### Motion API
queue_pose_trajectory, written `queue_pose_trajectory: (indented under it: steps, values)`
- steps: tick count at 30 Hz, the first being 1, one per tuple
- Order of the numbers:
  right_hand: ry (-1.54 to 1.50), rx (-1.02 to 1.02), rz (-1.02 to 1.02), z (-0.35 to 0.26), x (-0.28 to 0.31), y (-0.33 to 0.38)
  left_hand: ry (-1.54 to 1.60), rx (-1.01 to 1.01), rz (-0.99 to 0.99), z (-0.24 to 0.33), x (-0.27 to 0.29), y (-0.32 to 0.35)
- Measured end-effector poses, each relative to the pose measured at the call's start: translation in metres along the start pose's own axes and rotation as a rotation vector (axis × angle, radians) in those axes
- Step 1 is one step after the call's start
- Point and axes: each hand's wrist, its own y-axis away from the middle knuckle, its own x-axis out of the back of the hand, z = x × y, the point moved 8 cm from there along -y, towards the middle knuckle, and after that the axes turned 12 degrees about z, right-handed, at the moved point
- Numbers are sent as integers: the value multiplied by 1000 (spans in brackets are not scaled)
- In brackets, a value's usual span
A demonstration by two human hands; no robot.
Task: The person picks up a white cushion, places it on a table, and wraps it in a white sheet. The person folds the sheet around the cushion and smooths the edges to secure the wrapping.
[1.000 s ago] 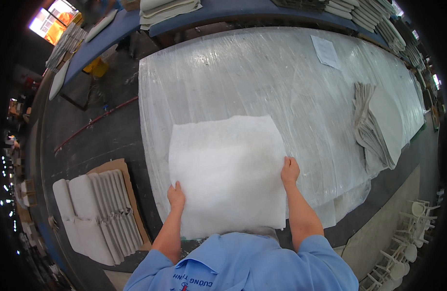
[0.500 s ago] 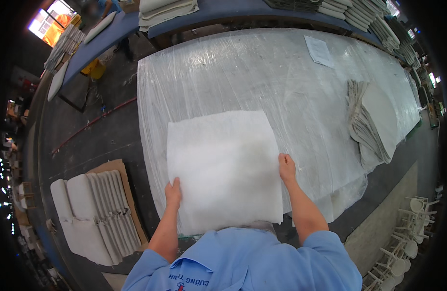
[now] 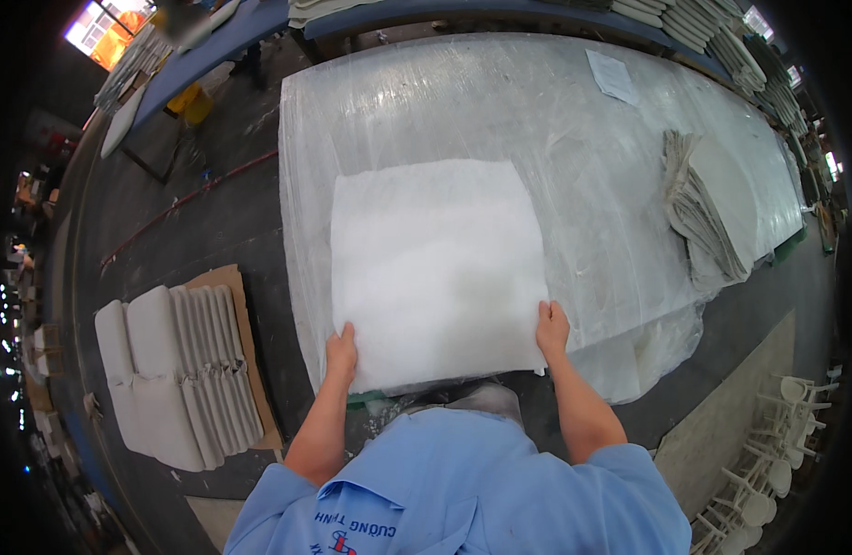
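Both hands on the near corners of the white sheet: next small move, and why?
Probably smooth it flat. The left hand and right hand pinch the near corners of the white padding sheet, which lies spread on the plastic-covered table, its near edge at the table's edge.

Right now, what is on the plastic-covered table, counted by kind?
White padding sheet, held at its near corners by the left hand and right hand: 1
Fanned pile of grey fabric pieces: 1
Paper sheet: 1
Total: 3
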Motion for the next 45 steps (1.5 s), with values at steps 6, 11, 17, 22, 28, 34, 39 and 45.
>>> queue_pose_trajectory:
  steps: [6,11,17,22,28,34,39,45]
  values:
    - [-69,58,102,-12,7,-15,-47,-120,50,9,10,-20]
    - [-6,77,47,-7,9,-26,-14,-131,22,8,20,-28]
    - [8,84,19,-1,12,-24,-103,-121,29,11,26,-35]
    - [28,77,-40,4,10,-23,-174,-65,-2,9,28,-32]
    - [-77,19,-156,4,-5,-16,-287,18,-404,13,7,-12]
    - [-144,-90,-56,-43,-18,-68,-140,70,-265,63,-23,-50]
    - [-18,-18,-39,-54,-39,-96,-212,-116,83,81,-44,-75]
    - [-63,-54,31,-31,-33,-96,-319,-326,288,88,-15,-79]
